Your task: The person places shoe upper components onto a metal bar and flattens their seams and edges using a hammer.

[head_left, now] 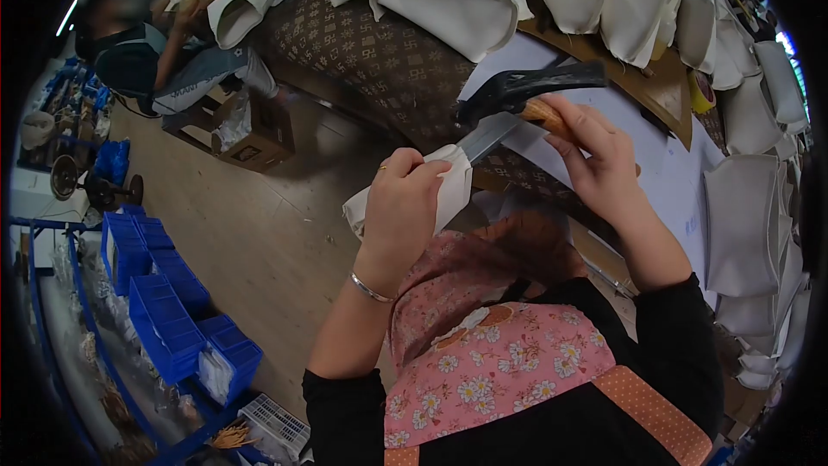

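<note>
My right hand (595, 151) is wrapped round the wooden handle of a hammer (543, 85) with a black head. The hammer's head is above a flat grey metal bar (490, 136); I cannot tell whether they touch. My left hand (401, 203) grips a folded off-white leather-like piece (454, 174), fingers curled over its top. One end of the bar goes into or under this piece, and the join is partly hidden. Both hands are in front of my chest, near the table's edge.
The patterned-cloth table (371, 60) bears stacks of off-white leather-like pieces (448, 9), white sheets (673, 173) and a tape roll (703, 91). A seated co-worker (147, 60) handles a similar piece. Blue bins (168, 328) stand at left, a cardboard box (254, 134) on the floor.
</note>
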`<action>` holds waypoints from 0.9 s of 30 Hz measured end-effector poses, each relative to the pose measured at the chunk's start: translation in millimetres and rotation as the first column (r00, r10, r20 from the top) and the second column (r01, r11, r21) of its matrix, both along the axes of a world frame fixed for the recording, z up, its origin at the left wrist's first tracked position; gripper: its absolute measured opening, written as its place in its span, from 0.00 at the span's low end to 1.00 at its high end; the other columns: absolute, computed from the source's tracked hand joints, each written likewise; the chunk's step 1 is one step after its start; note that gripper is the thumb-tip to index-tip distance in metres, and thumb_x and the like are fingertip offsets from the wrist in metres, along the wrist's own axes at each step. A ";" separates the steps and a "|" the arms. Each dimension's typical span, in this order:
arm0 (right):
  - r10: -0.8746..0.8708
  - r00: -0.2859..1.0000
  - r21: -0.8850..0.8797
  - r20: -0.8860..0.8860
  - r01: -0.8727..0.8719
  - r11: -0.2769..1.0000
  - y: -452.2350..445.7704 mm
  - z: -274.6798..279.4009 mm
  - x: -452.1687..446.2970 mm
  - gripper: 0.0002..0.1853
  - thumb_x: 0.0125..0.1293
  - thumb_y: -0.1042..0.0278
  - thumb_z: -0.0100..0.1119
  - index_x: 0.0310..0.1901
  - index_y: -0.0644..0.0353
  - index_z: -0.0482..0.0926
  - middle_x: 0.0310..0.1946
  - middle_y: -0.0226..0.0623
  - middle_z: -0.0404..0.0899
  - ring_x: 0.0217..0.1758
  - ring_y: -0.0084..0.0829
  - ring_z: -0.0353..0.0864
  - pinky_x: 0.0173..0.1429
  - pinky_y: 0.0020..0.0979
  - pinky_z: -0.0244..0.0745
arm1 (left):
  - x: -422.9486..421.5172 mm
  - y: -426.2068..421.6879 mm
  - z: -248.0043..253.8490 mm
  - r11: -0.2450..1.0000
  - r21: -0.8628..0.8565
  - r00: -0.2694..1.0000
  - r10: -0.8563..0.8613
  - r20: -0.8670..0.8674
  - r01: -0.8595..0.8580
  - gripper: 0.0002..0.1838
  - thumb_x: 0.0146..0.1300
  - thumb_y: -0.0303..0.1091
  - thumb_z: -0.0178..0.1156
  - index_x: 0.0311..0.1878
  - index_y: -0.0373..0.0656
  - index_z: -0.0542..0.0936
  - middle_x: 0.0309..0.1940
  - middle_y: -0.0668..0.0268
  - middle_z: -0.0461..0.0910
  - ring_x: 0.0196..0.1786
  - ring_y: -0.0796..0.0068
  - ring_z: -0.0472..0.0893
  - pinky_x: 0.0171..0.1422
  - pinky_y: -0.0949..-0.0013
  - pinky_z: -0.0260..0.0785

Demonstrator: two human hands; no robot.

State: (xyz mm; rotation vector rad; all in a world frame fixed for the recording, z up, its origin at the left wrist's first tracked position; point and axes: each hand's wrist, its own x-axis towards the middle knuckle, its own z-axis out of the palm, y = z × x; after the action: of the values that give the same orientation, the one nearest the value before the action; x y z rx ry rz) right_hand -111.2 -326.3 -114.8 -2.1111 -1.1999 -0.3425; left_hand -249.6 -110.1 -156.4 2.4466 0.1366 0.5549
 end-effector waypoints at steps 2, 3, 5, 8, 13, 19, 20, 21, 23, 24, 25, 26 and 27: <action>0.019 1.000 0.113 -0.015 -0.018 0.993 0.6 -0.7 0.3 0.27 0.59 0.77 0.61 0.62 0.46 0.79 0.43 0.34 0.85 0.41 0.40 0.86 0.41 0.37 0.81 | -0.3 1.4 -2.0 1.000 -0.003 1.000 -0.001 0.009 0.001 0.09 0.60 0.22 0.65 0.43 0.41 0.87 0.38 0.59 0.77 0.40 0.58 0.80 0.46 0.61 0.74; 0.047 0.998 -0.067 0.048 -0.043 0.997 0.8 -1.7 2.6 0.27 0.60 0.77 0.61 0.62 0.46 0.78 0.43 0.35 0.85 0.41 0.41 0.86 0.40 0.37 0.81 | 0.4 2.0 -2.3 1.000 -0.003 1.000 -0.005 0.021 0.005 0.09 0.59 0.22 0.65 0.43 0.41 0.87 0.38 0.58 0.77 0.39 0.58 0.80 0.45 0.61 0.74; 0.081 0.991 -0.246 0.105 -0.053 0.968 0.6 -1.3 6.5 0.27 0.60 0.77 0.61 0.63 0.46 0.78 0.43 0.35 0.85 0.41 0.41 0.85 0.40 0.37 0.80 | 0.8 0.6 -2.4 1.000 -0.009 1.000 0.004 0.005 -0.004 0.09 0.59 0.22 0.65 0.43 0.41 0.86 0.38 0.58 0.77 0.39 0.58 0.80 0.46 0.61 0.74; -0.011 0.989 -0.202 0.146 0.041 0.979 4.8 2.6 8.7 0.26 0.61 0.77 0.61 0.62 0.46 0.78 0.42 0.35 0.85 0.41 0.41 0.85 0.40 0.37 0.80 | 1.4 0.4 -1.9 1.000 -0.003 1.000 0.018 0.006 -0.018 0.08 0.59 0.22 0.65 0.42 0.40 0.85 0.39 0.58 0.77 0.40 0.57 0.80 0.46 0.60 0.74; 0.085 0.996 -0.186 0.039 -0.076 0.980 3.9 -10.6 5.4 0.26 0.62 0.77 0.59 0.63 0.48 0.78 0.41 0.32 0.84 0.40 0.39 0.85 0.37 0.37 0.80 | 1.8 -1.0 -2.2 1.000 -0.011 1.000 0.027 0.010 -0.027 0.08 0.58 0.22 0.65 0.42 0.39 0.84 0.39 0.58 0.77 0.41 0.55 0.80 0.46 0.60 0.74; 0.054 0.999 -0.371 -0.003 -0.051 0.927 7.9 6.8 -5.1 0.27 0.63 0.79 0.59 0.65 0.49 0.77 0.47 0.38 0.84 0.44 0.44 0.86 0.44 0.37 0.81 | -13.0 -0.2 13.0 0.987 0.123 0.989 0.115 -0.094 -0.103 0.09 0.55 0.29 0.69 0.40 0.44 0.82 0.40 0.63 0.76 0.45 0.57 0.78 0.50 0.58 0.71; 0.061 0.998 -0.377 -0.001 -0.057 0.924 7.3 5.0 -5.8 0.27 0.63 0.79 0.59 0.65 0.49 0.77 0.47 0.38 0.84 0.44 0.44 0.86 0.44 0.37 0.81 | -19.1 1.7 17.3 0.979 0.169 0.981 0.139 -0.135 -0.116 0.11 0.54 0.32 0.70 0.40 0.46 0.82 0.41 0.65 0.77 0.46 0.59 0.79 0.51 0.59 0.70; 0.055 0.998 -0.352 0.033 -0.040 0.935 7.0 0.9 -5.6 0.29 0.60 0.79 0.57 0.65 0.48 0.77 0.45 0.35 0.84 0.41 0.41 0.85 0.41 0.37 0.81 | -25.2 3.5 19.9 0.969 0.214 0.971 0.166 -0.175 -0.127 0.12 0.54 0.34 0.71 0.41 0.47 0.82 0.41 0.66 0.77 0.47 0.60 0.79 0.52 0.59 0.68; 0.059 0.996 -0.329 0.065 -0.035 0.944 6.2 -0.3 -5.6 0.32 0.57 0.80 0.56 0.65 0.46 0.77 0.42 0.32 0.83 0.38 0.39 0.84 0.37 0.37 0.80 | -39.7 5.1 21.2 0.957 0.237 0.965 0.206 -0.161 -0.165 0.12 0.54 0.35 0.72 0.41 0.48 0.81 0.42 0.67 0.78 0.49 0.60 0.79 0.53 0.60 0.67; 0.037 0.999 -0.356 0.005 -0.033 0.934 5.6 1.4 -5.6 0.29 0.60 0.79 0.57 0.65 0.47 0.77 0.44 0.35 0.84 0.41 0.41 0.85 0.41 0.37 0.81 | -47.2 6.5 21.4 0.944 0.266 0.959 0.241 -0.148 -0.196 0.12 0.54 0.36 0.72 0.41 0.49 0.81 0.43 0.67 0.78 0.50 0.61 0.79 0.55 0.60 0.66; 0.014 0.998 -0.383 -0.055 -0.034 0.923 5.3 2.8 -5.6 0.26 0.64 0.78 0.59 0.65 0.48 0.77 0.47 0.38 0.85 0.43 0.44 0.86 0.44 0.37 0.81 | -54.5 9.2 21.5 0.942 0.263 0.956 0.252 -0.149 -0.207 0.12 0.54 0.36 0.72 0.41 0.49 0.81 0.43 0.67 0.78 0.50 0.61 0.79 0.55 0.60 0.66; 0.025 0.998 -0.386 -0.056 -0.044 0.922 5.1 3.5 -5.9 0.26 0.64 0.78 0.59 0.65 0.48 0.77 0.47 0.38 0.85 0.43 0.44 0.86 0.44 0.37 0.81 | -61.7 12.6 21.6 0.941 0.257 0.952 0.263 -0.156 -0.218 0.13 0.54 0.35 0.72 0.41 0.48 0.81 0.45 0.66 0.78 0.51 0.60 0.79 0.55 0.59 0.67; 0.019 0.998 -0.386 -0.059 -0.040 0.922 4.9 4.3 -6.1 0.26 0.64 0.77 0.59 0.65 0.48 0.77 0.47 0.38 0.85 0.43 0.44 0.86 0.44 0.37 0.81 | -67.5 15.5 21.3 0.940 0.252 0.948 0.273 -0.161 -0.228 0.13 0.53 0.35 0.73 0.41 0.48 0.81 0.46 0.64 0.78 0.52 0.59 0.79 0.55 0.59 0.68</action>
State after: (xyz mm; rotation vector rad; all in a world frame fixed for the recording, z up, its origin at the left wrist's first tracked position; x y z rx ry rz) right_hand -117.3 -321.5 -110.5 -2.4146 -1.3531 -0.0307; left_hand -317.1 -94.6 -135.1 2.7294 0.4987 0.4597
